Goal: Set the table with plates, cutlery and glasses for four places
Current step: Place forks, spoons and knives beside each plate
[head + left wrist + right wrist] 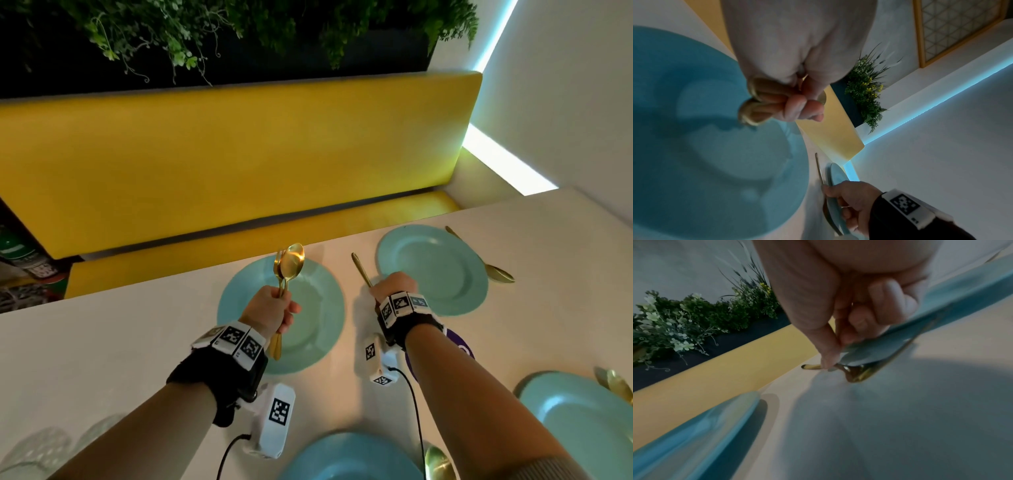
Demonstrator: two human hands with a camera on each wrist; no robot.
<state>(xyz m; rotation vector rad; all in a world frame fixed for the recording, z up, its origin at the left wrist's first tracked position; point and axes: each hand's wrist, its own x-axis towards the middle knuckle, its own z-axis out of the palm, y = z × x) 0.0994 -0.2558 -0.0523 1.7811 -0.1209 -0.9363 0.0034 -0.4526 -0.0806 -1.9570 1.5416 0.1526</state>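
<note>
This looks like a restaurant or café dining booth. A long yellow upholstered bench (239,154) with a padded backrest runs along the far side of a pale table (102,342), at twelve o'clock. Above the backrest sits a dark planter (205,41) of trailing greenery and small flowers. Strips of cool blue-white light (507,164) line the white wall at two o'clock. The left wrist view shows a wood-framed lattice panel (957,29) on the wall. Matching turquoise plates (435,270) and gold cutlery (289,267) are laid at several places.
</note>
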